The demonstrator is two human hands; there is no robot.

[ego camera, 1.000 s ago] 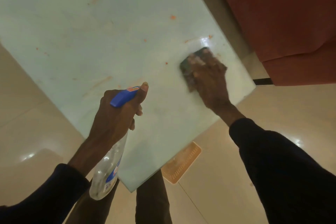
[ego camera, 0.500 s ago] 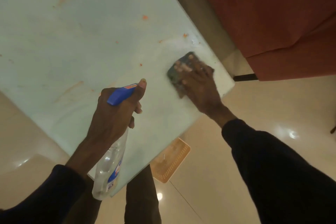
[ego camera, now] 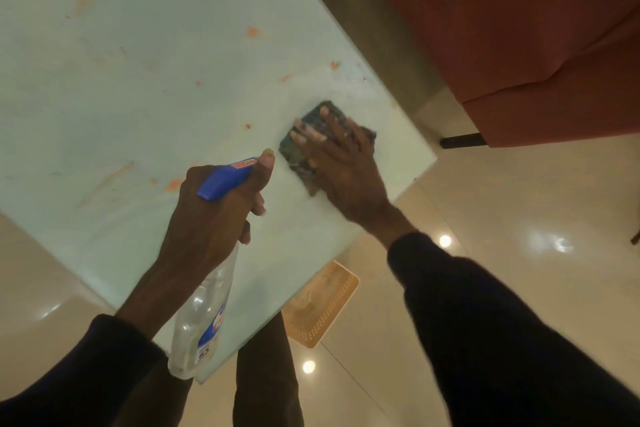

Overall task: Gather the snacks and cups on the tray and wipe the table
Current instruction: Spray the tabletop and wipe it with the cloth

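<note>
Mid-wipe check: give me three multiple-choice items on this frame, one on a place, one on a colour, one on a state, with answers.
1. Where is the cloth?
A. in a bucket
B. on the table, under the right hand
C. on a chair

2. What colour is the head of the spray bottle?
A. blue
B. green
C. white

3. What is the left hand doing?
A. lying flat on the table
B. hanging empty
C. gripping the spray bottle

Answers:
1 B: the hand lies flat on it near the table's corner.
2 A: blue shows above the clear body.
3 C: it wraps the neck, thumb along the head.
</note>
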